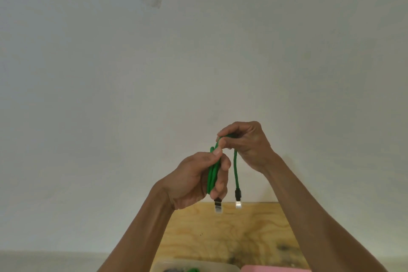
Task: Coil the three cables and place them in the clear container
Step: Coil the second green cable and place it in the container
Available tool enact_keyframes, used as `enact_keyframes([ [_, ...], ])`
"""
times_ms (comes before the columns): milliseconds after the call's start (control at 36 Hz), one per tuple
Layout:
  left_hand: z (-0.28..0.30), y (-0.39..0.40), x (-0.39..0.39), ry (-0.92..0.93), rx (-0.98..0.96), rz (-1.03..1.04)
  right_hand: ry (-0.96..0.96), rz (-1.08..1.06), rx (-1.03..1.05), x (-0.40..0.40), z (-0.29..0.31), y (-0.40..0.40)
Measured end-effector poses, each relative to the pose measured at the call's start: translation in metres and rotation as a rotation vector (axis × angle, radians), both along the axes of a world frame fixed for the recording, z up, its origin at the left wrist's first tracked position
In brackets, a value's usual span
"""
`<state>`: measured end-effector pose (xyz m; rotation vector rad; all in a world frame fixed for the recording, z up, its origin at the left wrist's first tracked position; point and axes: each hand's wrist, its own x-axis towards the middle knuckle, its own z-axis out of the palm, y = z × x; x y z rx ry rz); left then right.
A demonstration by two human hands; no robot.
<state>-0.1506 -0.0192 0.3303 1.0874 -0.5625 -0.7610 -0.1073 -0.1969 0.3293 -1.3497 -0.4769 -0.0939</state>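
Here I am looking down at both hands, which are raised in front of a pale wall (88,95); the left hand (194,181) is gripping a bundle of folded loops of the green cable (212,174), with its fingers curled around the strands and its thumb pressing on them from above; one clear plug (218,206) is sticking out below this fist. The right hand (245,141) is pinching the top bend of the same cable between thumb and fingertips, just above the left hand; from this pinch a free end is hanging straight down, and it is ending in a second plug (238,200). Below the hands a wooden board (242,234) is leaning at the wall. At the bottom edge I am seeing the rim of the clear container (194,266) with something green inside, and beside it a pink thing (276,269); I cannot tell what that one is.
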Motion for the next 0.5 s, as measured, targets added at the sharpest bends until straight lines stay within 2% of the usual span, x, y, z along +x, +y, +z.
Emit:
enact_keyframes([
  [111,0.01,-0.01,-0.003,-0.068,-0.091,0.01,0.132,0.01,0.102,-0.009,-0.02,0.007],
  [222,0.018,-0.017,0.008,-0.12,-0.193,0.115,0.219,-0.053,-0.015,-0.026,-0.037,0.02],
  [389,0.026,-0.012,0.032,-0.152,-0.176,0.333,0.223,-0.186,-0.203,-0.05,-0.059,0.037],
  [444,0.024,-0.01,0.037,-0.186,-0.135,0.388,0.201,-0.204,-0.187,-0.054,-0.061,0.038],
  [500,0.02,-0.009,0.042,-0.246,-0.04,0.434,0.16,-0.201,-0.289,-0.058,-0.061,0.04],
])
